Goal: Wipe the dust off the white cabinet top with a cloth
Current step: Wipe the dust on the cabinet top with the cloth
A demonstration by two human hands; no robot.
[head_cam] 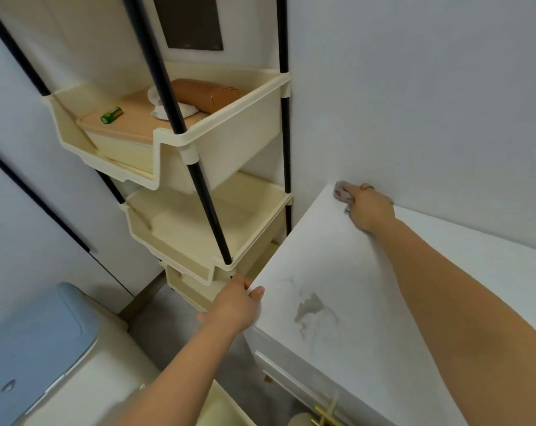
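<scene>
The white cabinet top (pixel 368 272) fills the right half of the view, with a grey smudge (pixel 312 309) near its front left part. A small grey cloth (pixel 342 192) lies at the top's far left corner, against the wall. My right hand (pixel 368 207) presses down on the cloth, which pokes out past my fingers. My left hand (pixel 236 302) grips the cabinet top's left edge, thumb on the surface and fingers under the rim.
A cream tiered rack (pixel 205 192) with black poles stands just left of the cabinet; its upper bin holds a green battery (pixel 111 114), a brown roll and a white wad. A blue-lidded bin (pixel 36 348) sits at lower left. White wall behind.
</scene>
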